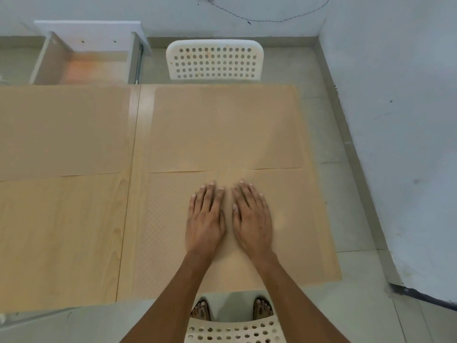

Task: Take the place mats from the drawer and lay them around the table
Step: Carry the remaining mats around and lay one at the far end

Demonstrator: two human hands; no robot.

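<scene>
Both hands lie flat, fingers straight and a little spread, side by side on the near mat (173,231): the left hand (206,219) and right hand (251,216) almost touch at the thumbs, palms down, pressing the mat onto the table (61,231). They pinch nothing. To me this looks like smoothing a mat just laid at the near seat.

Beyond the fingertips a second mat (225,127) lies flat in front of the far chair (214,60), its near edge meeting or just overlapping the far edge of the one under the hands. A third mat (57,129) lies on the left half of the table, far side. The near left part of the table shows bare wood, so I judge one place is unlaid.

The drawer (84,58) stands open past the far left edge; I cannot tell whether a mat is left in it. The next move would be to lift the hands and go round there. The near chair (235,330) is close behind the person's legs, and the wall (395,95) hems in the right side.
</scene>
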